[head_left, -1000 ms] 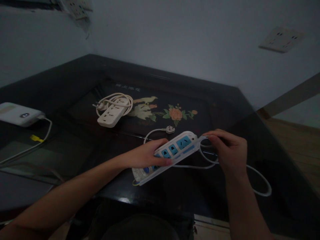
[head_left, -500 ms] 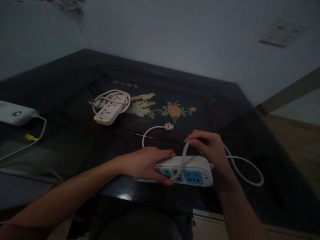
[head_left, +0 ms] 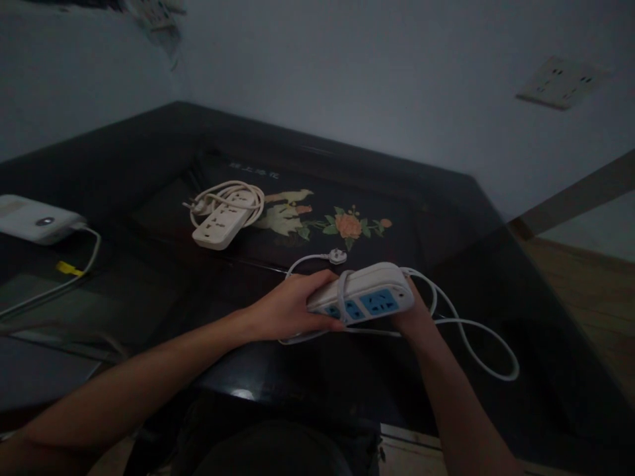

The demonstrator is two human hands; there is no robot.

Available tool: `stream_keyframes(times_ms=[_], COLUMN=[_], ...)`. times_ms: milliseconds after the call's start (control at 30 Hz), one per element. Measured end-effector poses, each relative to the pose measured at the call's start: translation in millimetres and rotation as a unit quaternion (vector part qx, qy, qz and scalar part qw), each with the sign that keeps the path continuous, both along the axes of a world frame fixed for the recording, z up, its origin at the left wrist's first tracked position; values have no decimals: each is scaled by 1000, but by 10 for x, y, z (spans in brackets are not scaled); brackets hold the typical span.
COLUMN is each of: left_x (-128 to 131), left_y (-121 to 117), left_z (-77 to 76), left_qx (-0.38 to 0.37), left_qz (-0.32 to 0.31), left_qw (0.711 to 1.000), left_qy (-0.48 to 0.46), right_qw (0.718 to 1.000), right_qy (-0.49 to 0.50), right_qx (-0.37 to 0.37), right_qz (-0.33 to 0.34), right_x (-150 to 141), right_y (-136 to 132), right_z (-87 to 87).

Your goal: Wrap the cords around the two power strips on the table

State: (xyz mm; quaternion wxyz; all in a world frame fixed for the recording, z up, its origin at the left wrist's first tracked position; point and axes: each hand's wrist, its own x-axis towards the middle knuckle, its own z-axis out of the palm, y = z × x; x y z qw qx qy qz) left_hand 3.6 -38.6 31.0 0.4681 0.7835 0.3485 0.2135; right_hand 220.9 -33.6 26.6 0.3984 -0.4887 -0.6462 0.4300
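Note:
My left hand (head_left: pixel 285 309) grips the left end of a white power strip (head_left: pixel 370 297) with blue sockets, held just above the dark table's near edge. One turn of its white cord (head_left: pixel 466 337) lies across the strip's body, and the rest loops out to the right. The cord's plug (head_left: pixel 338 256) rests on the table behind the strip. My right hand (head_left: pixel 414 316) is mostly hidden behind and under the strip's right end, touching it and the cord.
A cream power strip (head_left: pixel 224 221) with its cord coiled around it lies farther back on the black table (head_left: pixel 149 165), beside a painted flower inlay (head_left: pixel 347 226). A white device (head_left: pixel 37 218) with a cable sits at the left. A wall socket (head_left: pixel 560 82) is at the upper right.
My right hand brought the cord over the strip and went down behind its right end. The strip turned from flat to tilted with its blue sockets facing me.

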Motion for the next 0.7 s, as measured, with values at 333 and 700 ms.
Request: stream_keyframes(times_ms=[333,700], left_x=[-34,-129], left_y=[78,262], left_z=[17,94], left_qx=[-47,-48], left_qz=[125,215], left_qw=[989,961], left_qy=[-62,-167], right_qw=[990,957], right_qy=[-141,-284], right_qx=[17,1], right_qz=[-20,55], right_x=[31,8], right_y=[-90,-78], right_z=[11,-111])
